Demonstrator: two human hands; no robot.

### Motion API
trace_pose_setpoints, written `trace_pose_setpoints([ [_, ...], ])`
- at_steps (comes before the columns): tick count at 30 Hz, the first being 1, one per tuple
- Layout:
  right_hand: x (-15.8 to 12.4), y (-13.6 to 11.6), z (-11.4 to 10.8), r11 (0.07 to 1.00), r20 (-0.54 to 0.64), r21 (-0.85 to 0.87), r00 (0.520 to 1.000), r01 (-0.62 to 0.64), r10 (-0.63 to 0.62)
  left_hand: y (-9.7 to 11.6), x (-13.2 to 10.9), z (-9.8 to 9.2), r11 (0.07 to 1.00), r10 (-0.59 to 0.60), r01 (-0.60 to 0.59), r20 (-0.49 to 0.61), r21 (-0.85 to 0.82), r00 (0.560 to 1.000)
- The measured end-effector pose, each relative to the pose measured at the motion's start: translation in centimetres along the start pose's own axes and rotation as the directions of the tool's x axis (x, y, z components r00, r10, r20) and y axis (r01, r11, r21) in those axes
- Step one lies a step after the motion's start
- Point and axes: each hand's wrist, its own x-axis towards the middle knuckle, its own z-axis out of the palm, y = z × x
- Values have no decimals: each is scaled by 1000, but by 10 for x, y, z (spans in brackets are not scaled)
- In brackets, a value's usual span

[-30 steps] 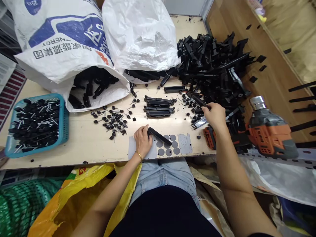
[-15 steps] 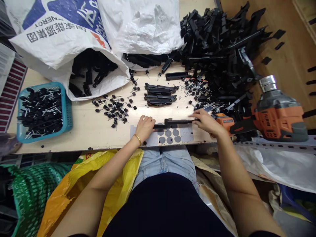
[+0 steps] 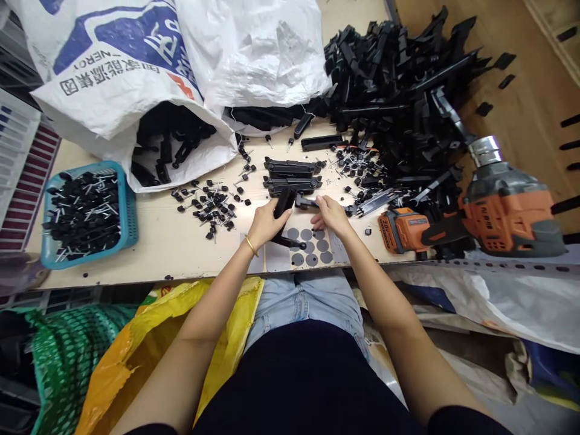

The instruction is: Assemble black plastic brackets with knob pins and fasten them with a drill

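Note:
My left hand (image 3: 268,226) is closed around a black plastic part (image 3: 285,204) whose upper piece stands up at an angle. From beneath that hand a thin black bar (image 3: 290,242) sticks out over the round grey pads (image 3: 310,246) on the bench. Curled fingers of my right hand (image 3: 333,216) are at a second long black piece (image 3: 308,203), which runs behind them; the grip itself is partly hidden. Just beyond both hands, assembled black parts (image 3: 292,183) lie side by side.
A blue basket (image 3: 129,208) of black-headed screws stands left, with loose screws (image 3: 212,205) beside it. White sacks (image 3: 254,54) lie at the back. A heap of black parts (image 3: 385,78) fills the back right. An orange power tool (image 3: 512,211) rests right.
My right hand has moved left, closer to my left hand. The long black part that stretched between them is now upright in my left hand, and another piece shows at my right.

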Motion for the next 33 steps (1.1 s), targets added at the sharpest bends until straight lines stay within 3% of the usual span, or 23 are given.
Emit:
trace_pose_setpoints([
  [3, -20, 5, -6, 966, -19, -218, 989, 139, -147, 1, -12, 8, 952, -154, 181, 126, -247, 980],
  [5, -43, 10, -7, 935, -54, -261, 963, 240, -263, 3, -28, 17, 839, -192, 300, 269, -453, 944],
  [8, -70, 12, 4, 940, -96, -182, 946, 289, -309, 14, -56, 38, 639, -173, 423, 416, -642, 893],
  [10, -78, 11, 16, 956, -116, -101, 952, 274, -285, 24, -70, 51, 547, -178, 451, 429, -705, 886],
  [12, -77, 9, 26, 973, -133, 90, 971, 213, -201, 32, -79, 59, 515, -197, 427, 382, -743, 903],
  [15, -72, 6, 30, 889, -73, 457, 997, 30, 4, 32, -84, 62, 613, -170, 330, 288, -718, 943],
  [18, -72, 2, 25, 796, -60, 605, 995, -32, 85, 28, -88, 58, 788, -137, 239, 216, -568, 967],
  [21, -75, -6, 21, 785, -47, 618, 996, -28, 72, 31, -94, 54, 865, -145, 217, 189, -453, 971],
  [25, -81, -15, 23, 812, 21, 582, 999, -44, 39, 44, -102, 50, 902, -132, 183, 154, -391, 979],
  [33, -90, -25, 21, 816, 13, 578, 1000, 12, -23, 54, -110, 38, 965, -68, 75, 34, -250, 997],
])
